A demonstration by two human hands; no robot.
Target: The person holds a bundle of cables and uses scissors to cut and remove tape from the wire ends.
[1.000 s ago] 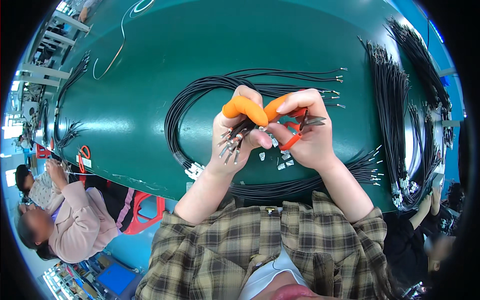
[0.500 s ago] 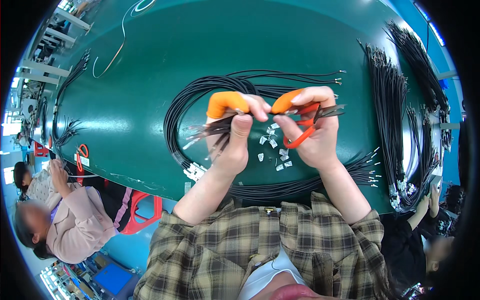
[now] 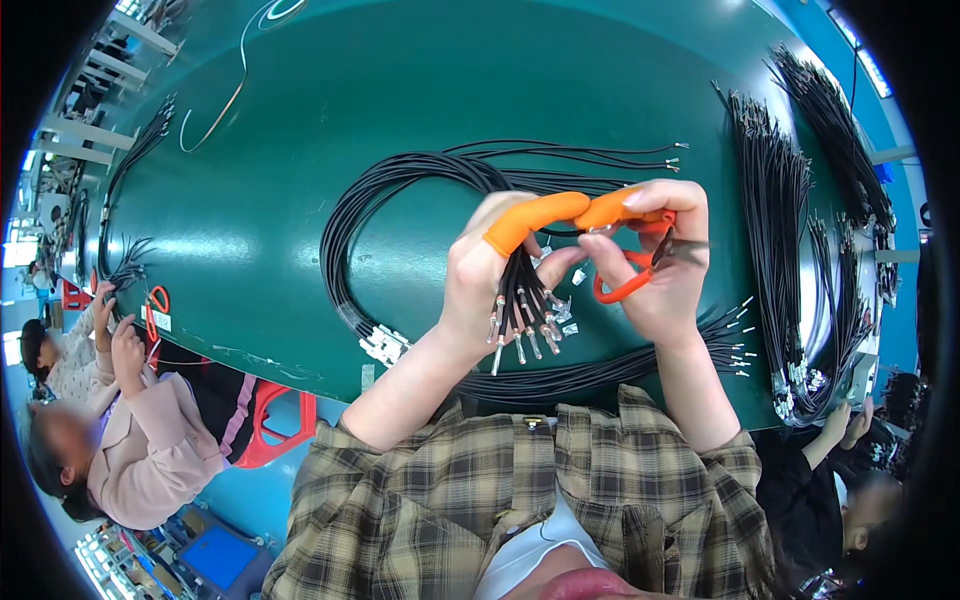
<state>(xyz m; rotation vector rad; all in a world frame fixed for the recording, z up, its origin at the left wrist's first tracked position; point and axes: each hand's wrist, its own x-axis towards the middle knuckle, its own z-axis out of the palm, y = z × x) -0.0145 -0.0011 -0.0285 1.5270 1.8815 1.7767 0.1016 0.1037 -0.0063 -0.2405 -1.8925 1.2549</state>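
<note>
My left hand (image 3: 472, 270) is closed round a bunch of black cables (image 3: 520, 290), whose bare metal terminal ends fan out below it toward me. My right hand (image 3: 665, 290) keeps a pair of orange-handled scissors (image 3: 622, 292) in its palm, blades pointing right. Its thumb and index finger pinch close to the left fingertips; what lies between them is too small to make out. Each index finger wears an orange finger cot (image 3: 540, 217). Beneath both hands, a few small clear plastic pieces (image 3: 570, 328) lie on the green table (image 3: 250, 200).
A loop of black cables (image 3: 345, 225) with white connectors (image 3: 382, 345) surrounds my work area. Thick cable bundles (image 3: 770, 200) lie along the right. At left, another pair of orange scissors (image 3: 158, 300) rests by the table edge near a seated co-worker (image 3: 150, 450). Another person sits right.
My left hand has turned and shifted right, so the cable ends that pointed left now hang toward me. My right hand has moved slightly right and down with the scissors.
</note>
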